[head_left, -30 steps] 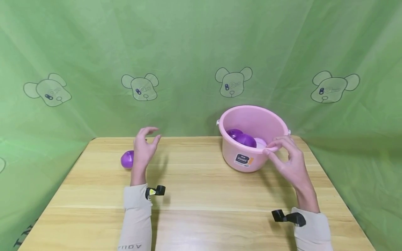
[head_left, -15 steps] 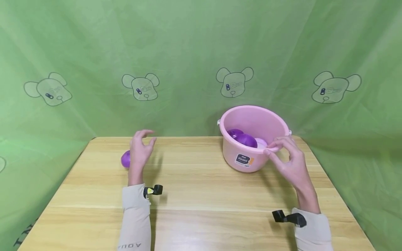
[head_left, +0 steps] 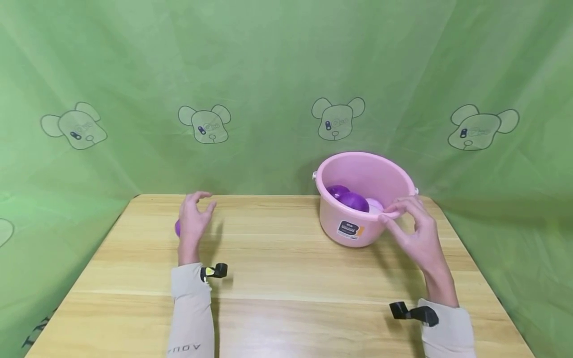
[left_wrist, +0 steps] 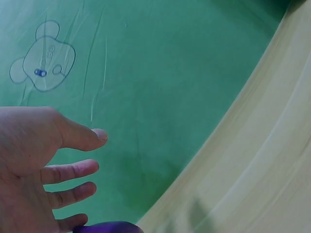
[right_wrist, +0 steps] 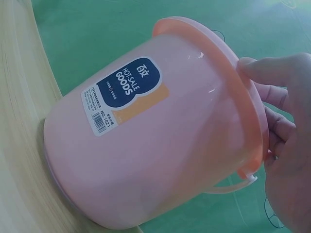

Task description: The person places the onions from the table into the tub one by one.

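Note:
My right hand [head_left: 416, 236] pinches the near right rim of a pink bucket [head_left: 340, 221], thumb outside and fingers over the inside; the right wrist view shows the same grip, with a label on the bucket [right_wrist: 184, 126]. Inside lie purple balls [head_left: 353, 201] and a paler pinkish-white round thing [head_left: 375, 205]. At the left, a purple ball [head_left: 177, 227] sits on the table, mostly hidden behind my left hand [head_left: 193, 221]. That hand holds nothing, its fingers loosely bent and apart from the thumb. Low in the left wrist view, the top of the purple ball [left_wrist: 112, 227] shows by the little finger.
The wooden table [head_left: 268, 278] runs up to a green curtain [head_left: 268, 74] printed with bear heads. The bucket stands near the back right edge of the table. A white handle [right_wrist: 233, 187] hangs at the bucket's side.
My left hand has moved left and slightly nearer, now covering most of the purple ball on the table. My right hand keeps its grip on the bucket rim.

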The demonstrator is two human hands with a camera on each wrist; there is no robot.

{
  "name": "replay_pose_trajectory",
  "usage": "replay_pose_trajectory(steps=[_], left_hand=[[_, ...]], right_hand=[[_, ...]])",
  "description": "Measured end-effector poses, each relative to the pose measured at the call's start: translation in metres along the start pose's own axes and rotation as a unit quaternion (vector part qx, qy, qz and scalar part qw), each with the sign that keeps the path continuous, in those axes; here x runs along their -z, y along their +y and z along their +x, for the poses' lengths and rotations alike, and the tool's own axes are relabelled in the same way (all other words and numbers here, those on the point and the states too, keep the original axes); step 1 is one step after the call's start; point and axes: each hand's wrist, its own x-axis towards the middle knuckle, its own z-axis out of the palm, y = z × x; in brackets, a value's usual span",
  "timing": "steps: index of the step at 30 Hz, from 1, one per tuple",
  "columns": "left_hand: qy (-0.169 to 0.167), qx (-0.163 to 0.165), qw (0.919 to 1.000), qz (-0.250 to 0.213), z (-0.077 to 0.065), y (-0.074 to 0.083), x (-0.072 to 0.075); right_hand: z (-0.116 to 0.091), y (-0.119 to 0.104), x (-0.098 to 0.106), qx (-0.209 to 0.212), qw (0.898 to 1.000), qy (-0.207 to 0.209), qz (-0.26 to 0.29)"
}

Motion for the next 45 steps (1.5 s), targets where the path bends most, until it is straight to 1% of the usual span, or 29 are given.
replay_pose_trajectory(steps=[5,7,9,11,14,17,21,27,29,31,36,45], left_hand=[[0.012,0.018,0.9998,-0.006,-0.002,-0.013,0.006],[0.016,0.029,0.9994,-0.001,-0.003,-0.016,0.009],[0.018,0.037,0.9991,0.009,-0.004,-0.018,0.013],[0.013,0.045,0.9987,0.023,-0.004,-0.018,0.016],[-0.009,0.059,0.9971,0.047,-0.005,-0.018,0.020],[-0.041,0.079,0.9935,0.071,-0.007,-0.018,0.024],[-0.079,0.103,0.9875,0.089,-0.010,-0.018,0.029],[-0.129,0.156,0.9758,0.083,-0.015,-0.021,0.034],[-0.141,0.169,0.9722,0.080,-0.015,-0.022,0.034],[-0.146,0.177,0.9705,0.074,-0.016,-0.024,0.034],[-0.147,0.179,0.9710,0.060,-0.017,-0.028,0.033],[-0.139,0.160,0.9759,0.052,-0.019,-0.031,0.033]], right_hand=[[0.000,-0.026,-0.002,-0.004,1.000,-0.001,0.003],[0.000,-0.038,-0.002,-0.002,1.000,-0.001,0.006],[0.000,-0.038,-0.002,0.001,1.000,-0.001,0.006],[0.000,-0.038,-0.002,0.002,1.000,-0.002,0.006],[0.000,-0.033,-0.002,0.002,1.000,-0.001,0.007],[0.000,-0.020,-0.001,0.003,1.000,0.001,0.005],[-0.001,-0.003,0.000,0.000,1.000,0.001,0.001],[-0.002,0.002,0.002,-0.005,1.000,-0.002,0.006],[-0.002,0.003,0.002,-0.006,1.000,-0.003,0.007],[-0.002,0.002,0.002,-0.005,1.000,-0.004,0.007],[-0.002,0.002,0.002,-0.002,1.000,-0.003,0.004],[-0.003,0.001,0.002,-0.007,1.000,-0.004,-0.001]])
